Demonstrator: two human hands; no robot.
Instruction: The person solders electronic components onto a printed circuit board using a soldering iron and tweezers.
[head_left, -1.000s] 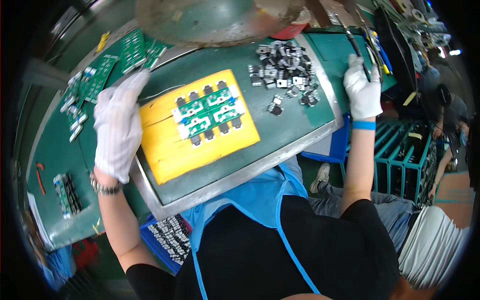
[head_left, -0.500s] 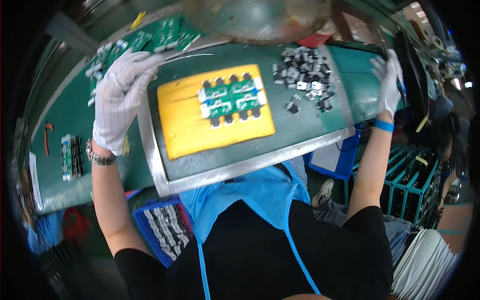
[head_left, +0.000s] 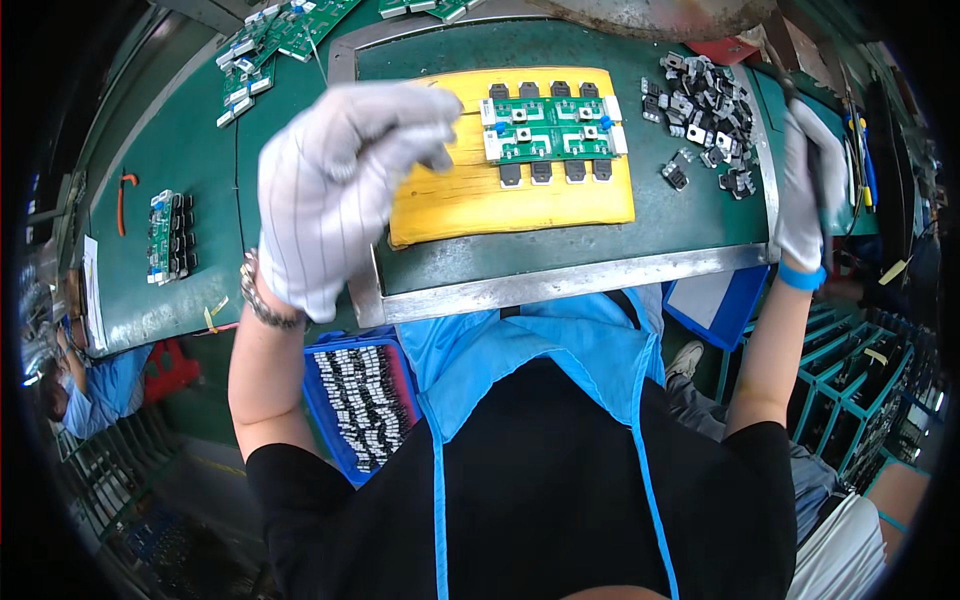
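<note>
A green circuit board (head_left: 545, 146) with black flat-backed components along two edges and white connectors at its ends lies on a yellow pad (head_left: 440, 215). My left hand (head_left: 340, 180), in a white striped glove, is pinched closed over the pad's left side. A thin silvery wire (head_left: 316, 58) runs up behind it; the fingers hide where it is held. At the right edge of the work area, my gloved right hand (head_left: 803, 185) is wrapped round a dark slender tool (head_left: 822, 190). The tool's exact kind is unclear. Between that hand and the pad lies a heap of loose black components (head_left: 705, 110).
A metal frame (head_left: 570, 284) edges the green bench. More boards (head_left: 290, 35) lie at the far left, another board (head_left: 162, 238) and orange-handled pliers (head_left: 122, 205) nearer left. Below stand blue bins (head_left: 318, 400) and teal racks (head_left: 830, 350). Another person (head_left: 105, 390) sits at left.
My left hand has moved right and nearer, over the pad's edge. The right hand now visibly grips the dark tool. The bench has shifted up and right in view.
</note>
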